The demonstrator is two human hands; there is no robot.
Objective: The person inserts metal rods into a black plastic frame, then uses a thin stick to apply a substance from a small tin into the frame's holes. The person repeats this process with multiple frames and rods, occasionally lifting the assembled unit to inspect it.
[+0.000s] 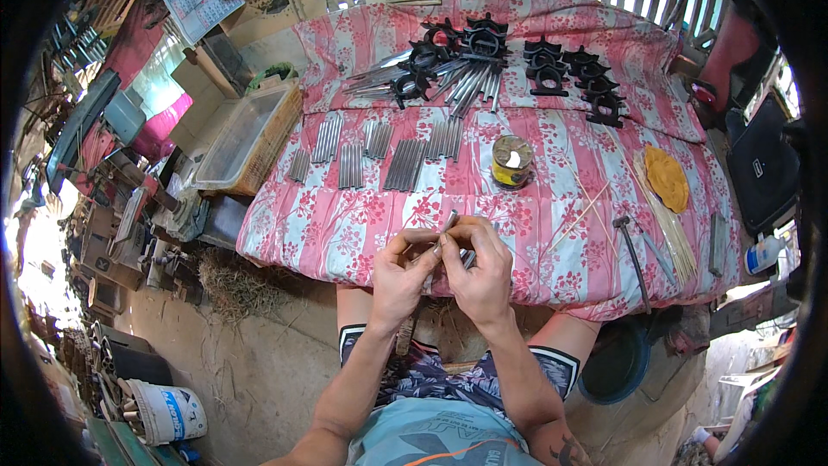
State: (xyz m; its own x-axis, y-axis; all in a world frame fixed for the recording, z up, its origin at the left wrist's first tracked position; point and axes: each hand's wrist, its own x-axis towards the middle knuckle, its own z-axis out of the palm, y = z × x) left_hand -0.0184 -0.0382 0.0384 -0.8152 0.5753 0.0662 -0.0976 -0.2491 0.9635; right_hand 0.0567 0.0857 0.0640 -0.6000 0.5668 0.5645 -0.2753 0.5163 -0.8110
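Note:
My left hand (398, 283) and my right hand (481, 283) meet above the near edge of the cloth-covered table. Between their fingertips is a short metal tube (450, 219), its upper end sticking out past the left fingers. My right fingers curl inward, and more shiny metal shows behind them, partly hidden by the hand. Ahead of my hands lie several neat groups of short metal tubes (405, 166). Right of these stands a tin can (513, 162) with a yellow label and something pale on top.
Black plastic brackets (486, 38) and longer metal tubes (466, 86) are heaped at the back. At the right lie a hammer (634, 259), thin sticks (668, 233), an orange-yellow cloth-like piece (667, 179) and a grey block (717, 244). A plastic crate (250, 138) stands left.

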